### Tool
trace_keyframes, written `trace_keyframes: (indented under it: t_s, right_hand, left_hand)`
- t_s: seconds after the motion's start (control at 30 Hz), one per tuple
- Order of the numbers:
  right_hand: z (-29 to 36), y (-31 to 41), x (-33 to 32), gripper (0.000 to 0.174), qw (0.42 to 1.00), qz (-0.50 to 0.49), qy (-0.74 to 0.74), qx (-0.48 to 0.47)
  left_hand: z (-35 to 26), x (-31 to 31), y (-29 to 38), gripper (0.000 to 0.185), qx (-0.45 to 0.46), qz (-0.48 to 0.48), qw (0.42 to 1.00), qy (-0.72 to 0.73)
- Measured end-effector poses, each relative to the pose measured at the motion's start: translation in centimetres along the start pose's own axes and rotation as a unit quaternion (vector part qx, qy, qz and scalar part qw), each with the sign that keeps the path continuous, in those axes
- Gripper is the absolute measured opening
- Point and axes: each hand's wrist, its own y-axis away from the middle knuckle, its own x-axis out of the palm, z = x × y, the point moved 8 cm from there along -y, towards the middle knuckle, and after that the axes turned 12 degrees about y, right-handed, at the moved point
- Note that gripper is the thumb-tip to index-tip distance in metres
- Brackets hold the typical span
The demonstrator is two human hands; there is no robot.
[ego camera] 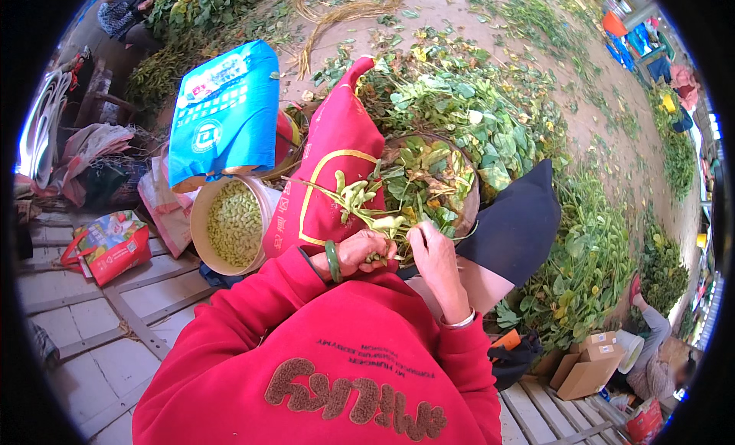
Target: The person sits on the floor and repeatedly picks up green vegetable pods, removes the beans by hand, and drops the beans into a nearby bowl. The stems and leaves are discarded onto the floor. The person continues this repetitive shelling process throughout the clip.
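A bean stalk (370,214) with plump green pods and thin stems lies across the front of my lap. My left hand (362,254), with a green bangle at its wrist, is closed around the stalk's lower part and some green pods. Close on its right, my right hand (434,251) has fingertips pinched on the stalk's leafy end; the exact grip is partly hidden. Beyond both hands stands a round basket (472,207) of green and yellowing leaves. To the left, a pale bucket (198,238) holds many shelled-looking or small green beans (234,222).
Red cloth (339,135) and dark cloth (511,227) cover my legs. A blue bag (224,112) stands behind the bucket, a red bag (112,247) on the slatted floor. Bean plants (591,250) heap ahead and right. Cardboard boxes (591,367) and another person (657,353) are at right.
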Motion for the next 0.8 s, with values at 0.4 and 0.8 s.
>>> trace_keyframes:
  t_s: [0.4,0.8]
  right_hand:
    - [0.4,-3.4,4.5,0.041,0.967,0.131,0.149,-0.163]
    - [-3.1,-2.7,1.0,0.013,0.918,-0.023,-0.374,0.133]
  left_hand:
    - [0.0,0.6,0.4,0.016,-0.027,-0.036,0.999,-0.005]
    - [-1.6,0.8,0.9,0.015,0.014,-0.005,0.999,-0.051]
